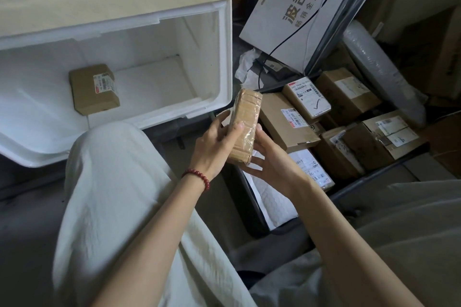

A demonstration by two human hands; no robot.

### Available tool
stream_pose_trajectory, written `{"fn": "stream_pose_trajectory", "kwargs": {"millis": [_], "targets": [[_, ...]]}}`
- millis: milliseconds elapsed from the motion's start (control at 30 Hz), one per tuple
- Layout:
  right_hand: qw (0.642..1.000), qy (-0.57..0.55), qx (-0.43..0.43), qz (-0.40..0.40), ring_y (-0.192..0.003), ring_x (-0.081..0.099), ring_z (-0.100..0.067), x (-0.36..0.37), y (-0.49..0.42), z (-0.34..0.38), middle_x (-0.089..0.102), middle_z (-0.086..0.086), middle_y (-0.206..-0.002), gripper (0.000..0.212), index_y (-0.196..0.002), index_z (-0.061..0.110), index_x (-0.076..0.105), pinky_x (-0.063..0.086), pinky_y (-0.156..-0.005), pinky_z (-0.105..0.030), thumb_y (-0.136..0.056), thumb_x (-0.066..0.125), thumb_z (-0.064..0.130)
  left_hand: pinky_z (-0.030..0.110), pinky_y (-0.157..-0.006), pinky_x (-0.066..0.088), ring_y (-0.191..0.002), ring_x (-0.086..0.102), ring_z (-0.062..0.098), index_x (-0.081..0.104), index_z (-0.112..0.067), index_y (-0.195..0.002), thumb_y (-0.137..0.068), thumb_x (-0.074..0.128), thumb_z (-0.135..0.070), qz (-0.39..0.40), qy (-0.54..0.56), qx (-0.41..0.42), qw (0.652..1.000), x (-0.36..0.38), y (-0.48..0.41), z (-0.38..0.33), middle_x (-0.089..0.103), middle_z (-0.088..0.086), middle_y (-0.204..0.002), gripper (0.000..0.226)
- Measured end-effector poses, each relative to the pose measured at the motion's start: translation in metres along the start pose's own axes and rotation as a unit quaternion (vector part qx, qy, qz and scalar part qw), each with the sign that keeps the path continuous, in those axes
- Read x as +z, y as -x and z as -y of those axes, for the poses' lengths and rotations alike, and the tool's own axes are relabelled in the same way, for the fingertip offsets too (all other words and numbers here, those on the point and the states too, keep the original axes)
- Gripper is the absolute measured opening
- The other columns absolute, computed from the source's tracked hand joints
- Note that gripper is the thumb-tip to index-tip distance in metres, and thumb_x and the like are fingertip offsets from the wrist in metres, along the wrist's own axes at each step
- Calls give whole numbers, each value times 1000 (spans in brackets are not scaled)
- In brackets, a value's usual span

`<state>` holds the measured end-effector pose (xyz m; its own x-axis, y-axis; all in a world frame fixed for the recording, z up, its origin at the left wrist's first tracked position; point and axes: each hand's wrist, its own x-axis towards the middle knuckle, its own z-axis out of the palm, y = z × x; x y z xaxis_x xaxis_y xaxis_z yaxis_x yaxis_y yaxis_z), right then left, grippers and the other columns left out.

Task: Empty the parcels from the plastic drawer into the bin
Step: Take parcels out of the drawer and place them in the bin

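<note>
- Head view: we hold a tape-wrapped brown parcel [245, 127] between both hands, in the air just right of the white plastic drawer [219, 57] and over the near left edge of the dark bin [252, 197].
- Our left hand [214, 142] is closed on the parcel's left face, thumb across its front; the right hand [272, 162] cups the lower right side with fingers loosely spread beneath it. Both have hold of it; neither is tightly clenched.
- The parcel's long axis runs from its near end in our palms up and away to the far end, tilted slightly right. It stands on edge rather than lying flat.
- The bin lies to the right and below the grip, already holding several labelled cardboard boxes [289, 122] and a white bubble mailer [274, 204]. We judge the coming move a short carry rightward and down, with the right hand nearer the drop point.
- One labelled cardboard parcel [93, 88] is left in the drawer, lying flat on its floor toward the left, well apart from both hands. The left hand is the nearer one for it.
- By our reckoning the task is nearly done: this parcel to release, then one more to fetch.
- A white printed carton [299, 7] leans at the far side, clear of the path.
</note>
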<state>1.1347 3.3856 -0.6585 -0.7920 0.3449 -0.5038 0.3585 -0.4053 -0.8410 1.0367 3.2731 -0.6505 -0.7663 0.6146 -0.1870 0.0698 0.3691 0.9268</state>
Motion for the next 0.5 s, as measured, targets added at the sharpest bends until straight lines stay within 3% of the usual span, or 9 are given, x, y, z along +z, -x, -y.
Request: {"fn": "stream_pose_trajectory", "kwargs": {"millis": [133, 233, 333, 500], "targets": [[1000, -1, -16, 3, -101, 69, -14, -1, 1, 0, 73, 9, -99, 45, -120, 32, 64, 56, -88, -34, -90, 49, 63, -4, -52, 38, -73, 57, -17, 53, -43, -121, -91, 46, -60, -15, -22, 19, 999, -2, 1, 1, 63, -22, -93, 35], [999, -18, -26, -7, -98, 70, -15, -2, 1, -1, 72, 5, -99, 51, -127, 26, 57, 57, -79, -28, -88, 55, 58, 1, -56, 40, -85, 60, -6, 55, -39, -120, -88, 47, -63, -18, -29, 22, 999, -3, 0, 2, 67, -15, -100, 41], [999, -25, -32, -17, -102, 68, -16, -1, 1, -2, 68, 4, -109, 48, -130, 30, 51, 56, -78, -28, -88, 59, 52, 10, -66, 44, -95, 62, 2, 57, -36, -120, -83, 52, -67, -20, -21, 25, 999, -3, -1, 3, 67, -13, -106, 48], [999, -15, -33, -18, -102, 66, -12, -1, 0, -3, 60, -1, -124, 51, -135, 34, 42, 52, -80, -28, -90, 60, 48, 8, -65, 43, -91, 59, -7, 58, -35, -116, -76, 65, -64, -25, -26, 24, 999, -2, 0, 1, 65, -19, -102, 51]]}}
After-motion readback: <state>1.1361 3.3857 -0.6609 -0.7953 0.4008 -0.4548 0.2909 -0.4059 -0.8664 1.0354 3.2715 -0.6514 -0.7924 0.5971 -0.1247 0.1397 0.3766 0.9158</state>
